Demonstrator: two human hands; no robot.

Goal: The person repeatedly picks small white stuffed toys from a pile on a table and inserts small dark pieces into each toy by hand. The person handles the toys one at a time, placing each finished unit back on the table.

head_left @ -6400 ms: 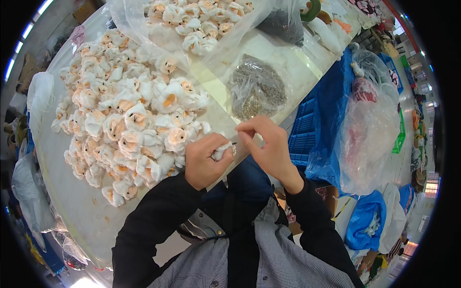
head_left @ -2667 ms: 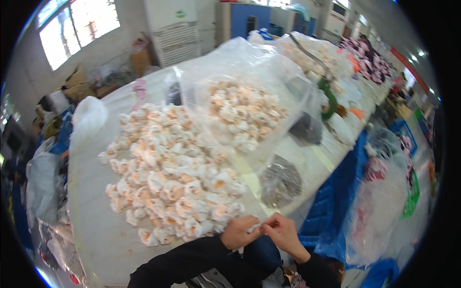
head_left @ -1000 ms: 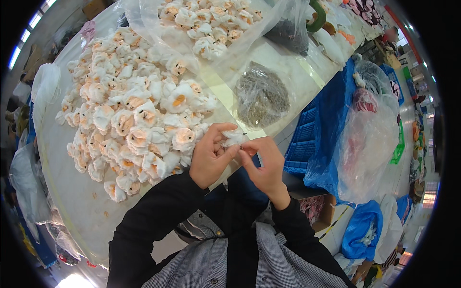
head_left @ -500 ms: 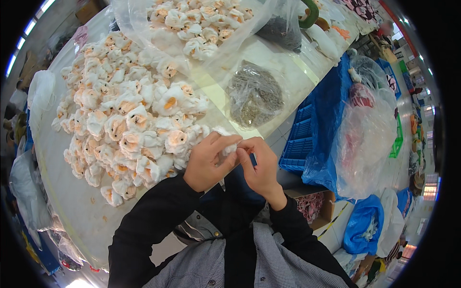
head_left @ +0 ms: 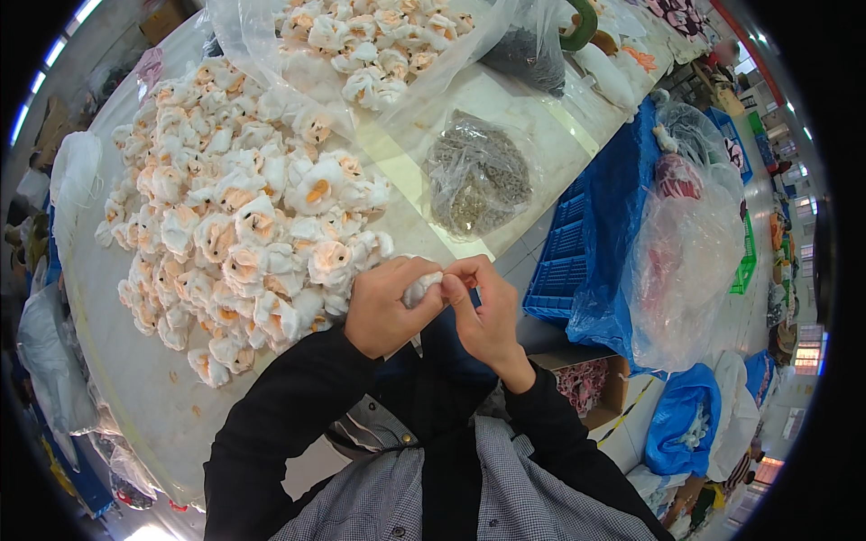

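Note:
At the table's near edge, my left hand (head_left: 383,305) is closed around a small white plush piece (head_left: 422,289). The thumb and fingers of my right hand (head_left: 487,308) pinch the piece's right end; whether a thread or needle is there is too small to tell. Most of the piece is hidden by my fingers. Just left of my hands spreads a large heap of white-and-peach plush animal heads (head_left: 216,236), some showing dark eyes and orange patches.
On the table (head_left: 117,397) sit a clear bag of greyish-brown bits (head_left: 478,176), a bag of dark pellets (head_left: 528,63) and a plastic bag with more plush heads (head_left: 379,41). Blue crates (head_left: 559,257), a plastic-wrapped bundle (head_left: 681,279) and a cardboard box (head_left: 613,392) stand to the right.
The white plush piece has turned and tucked deeper into my left hand, showing a rounder, smoother side. Both hands stay in nearly the same place, fingers shifted slightly.

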